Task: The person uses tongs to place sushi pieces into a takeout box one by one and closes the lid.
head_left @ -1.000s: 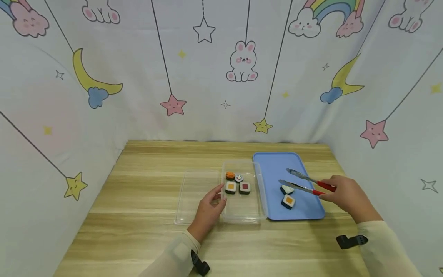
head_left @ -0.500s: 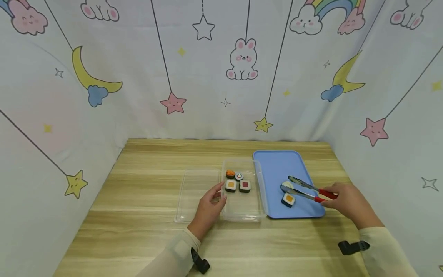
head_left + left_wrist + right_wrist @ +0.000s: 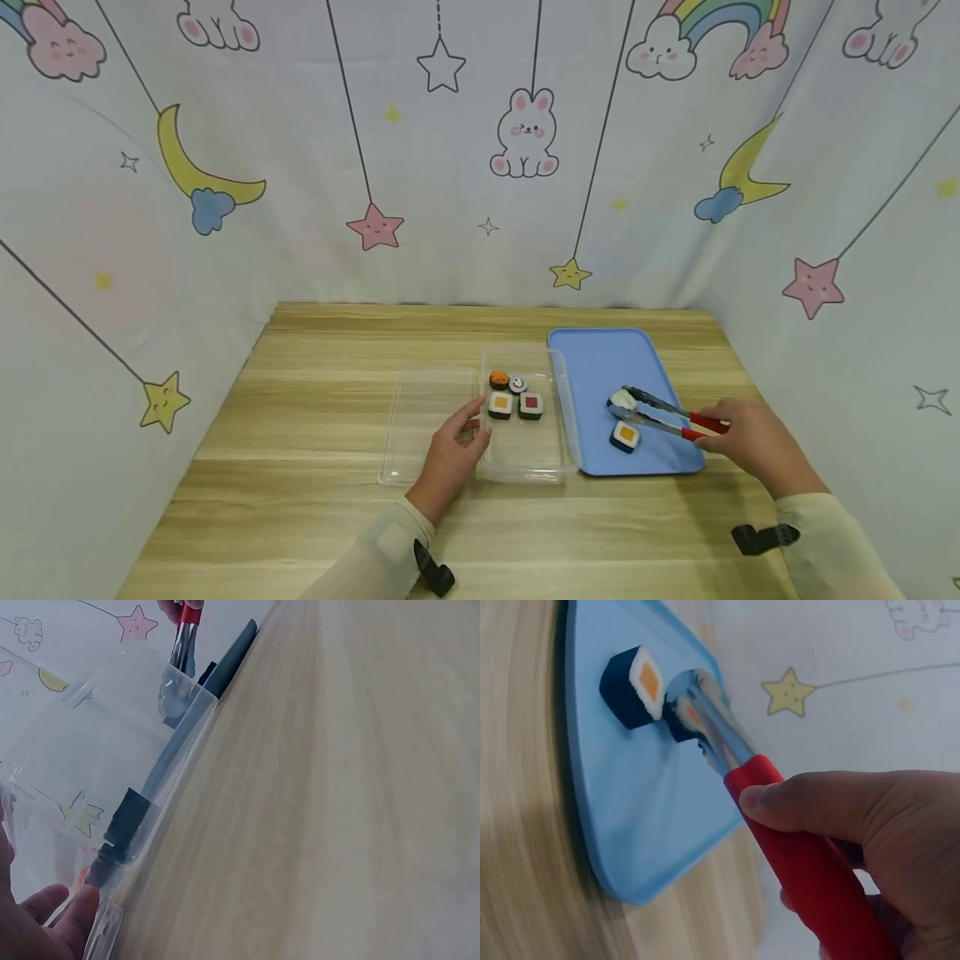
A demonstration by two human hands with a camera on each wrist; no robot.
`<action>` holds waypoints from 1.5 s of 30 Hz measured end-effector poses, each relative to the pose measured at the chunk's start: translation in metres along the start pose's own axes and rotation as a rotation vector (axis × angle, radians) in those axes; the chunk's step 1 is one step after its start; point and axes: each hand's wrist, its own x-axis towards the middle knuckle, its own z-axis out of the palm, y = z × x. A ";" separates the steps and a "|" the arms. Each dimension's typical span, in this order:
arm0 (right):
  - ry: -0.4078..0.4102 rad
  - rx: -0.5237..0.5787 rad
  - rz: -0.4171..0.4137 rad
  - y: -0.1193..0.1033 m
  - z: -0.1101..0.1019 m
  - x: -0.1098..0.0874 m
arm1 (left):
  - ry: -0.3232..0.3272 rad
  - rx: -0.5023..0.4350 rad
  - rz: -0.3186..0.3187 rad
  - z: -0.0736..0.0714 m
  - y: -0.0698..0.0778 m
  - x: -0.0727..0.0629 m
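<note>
My right hand (image 3: 750, 429) grips red-handled metal tongs (image 3: 718, 735) over the blue tray (image 3: 600, 358). The tong tips lie around a white-topped sushi piece (image 3: 622, 399) on that tray. Just nearer to me sits a square sushi roll (image 3: 626, 436) with an orange centre. My left hand (image 3: 452, 450) rests its fingers against the left wall of a clear plastic container (image 3: 528, 454). Inside are an orange-topped sushi (image 3: 498, 380), a small round roll (image 3: 518, 385), a square roll with an orange centre (image 3: 500, 406) and one with a dark red centre (image 3: 530, 407).
A clear plastic lid (image 3: 427, 417) lies flat left of the container, partly under the left hand. The tray stands close against the container's right side. A printed cloth (image 3: 450, 167) hangs behind the wooden table (image 3: 315, 400) and along its sides.
My right hand has lowered the tongs, and their arms have come closer together around the white-topped sushi piece. The left hand and the container have stayed in place.
</note>
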 end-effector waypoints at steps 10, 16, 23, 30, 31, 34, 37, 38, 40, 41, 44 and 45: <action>0.086 0.031 -0.080 -0.031 -0.022 0.005 | 0.013 -0.001 0.008 0.003 -0.034 0.010; 0.061 0.087 -0.154 -0.070 -0.024 0.016 | 0.021 0.017 0.002 0.004 -0.032 0.011; -0.019 0.059 -0.304 -0.108 0.007 0.028 | 0.022 0.017 0.008 0.003 -0.008 0.002; -0.057 -0.026 -0.396 -0.136 0.032 0.041 | 0.014 -0.004 0.033 0.001 0.001 -0.002; -0.063 -0.041 -0.402 -0.139 0.034 0.043 | 0.011 -0.005 0.026 0.001 0.001 -0.002; -0.076 -0.088 -0.419 -0.145 0.037 0.049 | 0.006 -0.005 0.014 0.001 -0.001 -0.001; -0.092 -0.114 -0.433 -0.149 0.039 0.053 | 0.007 0.009 0.008 0.002 -0.007 0.002; -0.099 -0.119 -0.436 -0.150 0.039 0.054 | 0.010 0.011 0.010 0.003 -0.011 0.003; -0.114 -0.120 -0.438 -0.151 0.040 0.055 | 0.010 0.013 0.017 0.003 -0.022 0.006; -0.120 -0.120 -0.435 -0.152 0.040 0.055 | 0.007 0.014 0.019 0.003 -0.027 0.008; -0.135 -0.110 -0.425 -0.153 0.041 0.056 | 0.006 0.011 0.043 0.001 -0.024 0.006; -0.139 -0.106 -0.417 -0.154 0.041 0.056 | 0.003 0.011 0.042 0.001 -0.020 0.005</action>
